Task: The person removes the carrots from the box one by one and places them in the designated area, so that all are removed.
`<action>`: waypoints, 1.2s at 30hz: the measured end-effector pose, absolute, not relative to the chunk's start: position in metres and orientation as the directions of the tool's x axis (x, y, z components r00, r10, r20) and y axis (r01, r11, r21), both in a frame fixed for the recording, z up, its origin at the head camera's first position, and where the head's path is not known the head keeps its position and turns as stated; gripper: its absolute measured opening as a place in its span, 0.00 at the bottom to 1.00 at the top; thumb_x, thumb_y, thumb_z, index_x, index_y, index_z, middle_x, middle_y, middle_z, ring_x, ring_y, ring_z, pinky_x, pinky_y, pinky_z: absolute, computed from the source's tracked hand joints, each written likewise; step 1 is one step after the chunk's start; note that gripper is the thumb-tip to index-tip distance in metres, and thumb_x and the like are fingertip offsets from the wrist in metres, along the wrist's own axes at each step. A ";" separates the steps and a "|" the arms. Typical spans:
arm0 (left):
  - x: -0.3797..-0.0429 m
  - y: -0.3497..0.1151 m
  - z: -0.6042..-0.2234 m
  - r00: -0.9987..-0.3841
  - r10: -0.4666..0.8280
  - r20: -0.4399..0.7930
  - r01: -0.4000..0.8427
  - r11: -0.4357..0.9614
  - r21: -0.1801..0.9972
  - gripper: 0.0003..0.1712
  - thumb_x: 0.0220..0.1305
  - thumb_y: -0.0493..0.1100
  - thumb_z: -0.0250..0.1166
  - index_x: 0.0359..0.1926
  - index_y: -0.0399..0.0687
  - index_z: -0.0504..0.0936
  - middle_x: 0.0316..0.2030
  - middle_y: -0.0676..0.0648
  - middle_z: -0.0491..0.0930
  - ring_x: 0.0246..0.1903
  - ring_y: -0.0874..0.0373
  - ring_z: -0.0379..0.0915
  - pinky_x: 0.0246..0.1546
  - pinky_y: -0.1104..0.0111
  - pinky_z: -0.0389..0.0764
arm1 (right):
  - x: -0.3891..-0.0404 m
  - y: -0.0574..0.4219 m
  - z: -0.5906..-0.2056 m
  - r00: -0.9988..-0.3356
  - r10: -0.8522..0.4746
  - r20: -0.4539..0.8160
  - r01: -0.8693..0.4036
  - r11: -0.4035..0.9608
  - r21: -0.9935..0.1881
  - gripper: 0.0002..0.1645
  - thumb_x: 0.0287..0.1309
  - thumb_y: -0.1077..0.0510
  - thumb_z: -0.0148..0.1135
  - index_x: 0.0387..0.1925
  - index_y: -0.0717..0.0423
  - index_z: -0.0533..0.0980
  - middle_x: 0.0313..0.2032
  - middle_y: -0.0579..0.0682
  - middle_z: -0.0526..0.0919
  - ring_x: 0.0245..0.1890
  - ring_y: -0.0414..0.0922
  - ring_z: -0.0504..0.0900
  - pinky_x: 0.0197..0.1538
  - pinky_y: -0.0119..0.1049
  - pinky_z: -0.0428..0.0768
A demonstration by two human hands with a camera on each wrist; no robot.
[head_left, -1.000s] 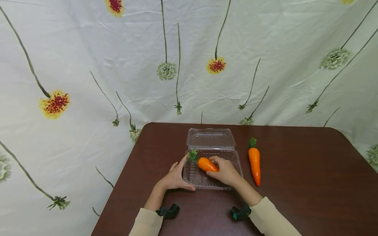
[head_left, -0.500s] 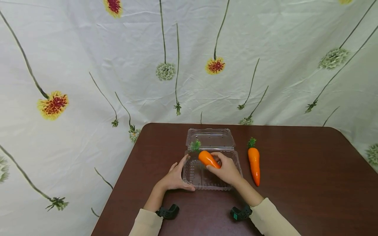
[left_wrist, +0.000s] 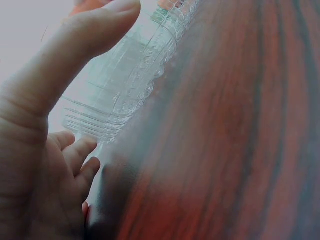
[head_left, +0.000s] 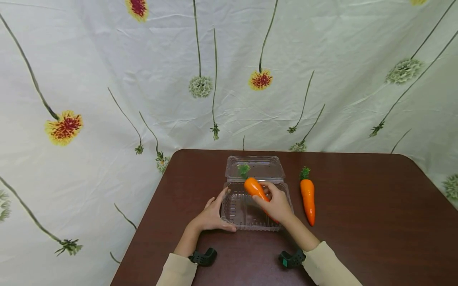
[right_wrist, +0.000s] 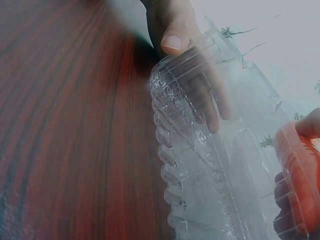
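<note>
A clear plastic clamshell container (head_left: 234,212) lies with its lid (head_left: 264,169) folded back on the table. My left hand (head_left: 212,214) rests along its left side, fingers straight toward the back and thumb spread at the front corner. In the left wrist view the thumb (left_wrist: 75,55) is extended next to the clear wall (left_wrist: 117,85). Over the container my right hand (head_left: 277,203) grips an orange carrot (head_left: 254,186) with a green top. The carrot tilts, its top overlapping the lid and its tip pointing to the front right. The right wrist view shows this carrot (right_wrist: 300,175) behind the clear wall.
Another orange carrot (head_left: 308,198) lies on the brown table (head_left: 365,214), to the right of the container, green top toward the back. A white cloth (head_left: 161,51) printed with flowers hangs behind the table. Each wrist wears a black band (head_left: 204,257).
My right hand has raised the carrot from low inside the container; its green top has swung up and back, and its tip shows below the hand. The left hand stays put.
</note>
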State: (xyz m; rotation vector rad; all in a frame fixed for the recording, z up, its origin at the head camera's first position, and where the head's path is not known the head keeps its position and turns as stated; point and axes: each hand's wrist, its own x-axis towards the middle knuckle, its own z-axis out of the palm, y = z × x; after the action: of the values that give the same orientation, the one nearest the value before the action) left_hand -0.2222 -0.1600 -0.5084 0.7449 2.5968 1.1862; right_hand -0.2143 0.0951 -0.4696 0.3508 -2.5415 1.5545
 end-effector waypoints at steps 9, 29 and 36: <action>-0.222 -0.159 -0.508 -0.856 0.515 0.035 0.362 0.551 0.752 0.78 0.36 0.56 0.84 0.78 0.45 0.39 0.75 0.44 0.51 0.72 0.50 0.50 0.68 0.45 0.35 | -0.213 0.098 -0.467 -0.965 -0.072 0.254 -0.260 0.423 -0.868 0.28 0.57 0.54 0.70 0.57 0.61 0.74 0.33 0.50 0.79 0.25 0.42 0.76 0.29 0.36 0.77; -0.223 -0.159 -0.509 -0.858 0.514 0.022 0.355 0.561 0.747 0.79 0.35 0.56 0.84 0.78 0.46 0.37 0.75 0.46 0.50 0.72 0.50 0.49 0.69 0.46 0.34 | -0.215 0.129 -0.458 -0.966 0.090 0.244 -0.197 0.356 -0.913 0.29 0.60 0.54 0.68 0.60 0.62 0.71 0.35 0.57 0.80 0.27 0.44 0.75 0.30 0.32 0.76; -0.223 -0.159 -0.511 -0.855 0.518 0.023 0.361 0.563 0.744 0.80 0.35 0.58 0.83 0.78 0.48 0.37 0.75 0.45 0.49 0.72 0.50 0.49 0.68 0.46 0.34 | -0.212 0.147 -0.459 -0.961 0.183 0.205 -0.138 0.324 -0.936 0.28 0.61 0.56 0.67 0.59 0.64 0.72 0.35 0.57 0.79 0.25 0.40 0.73 0.29 0.28 0.73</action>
State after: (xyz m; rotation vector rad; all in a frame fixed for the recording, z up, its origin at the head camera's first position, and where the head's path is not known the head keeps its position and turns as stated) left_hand -0.2230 -0.1594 -0.5108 0.7399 2.5967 1.1679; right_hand -0.2116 0.1471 -0.4591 -0.0401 -2.3195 1.6804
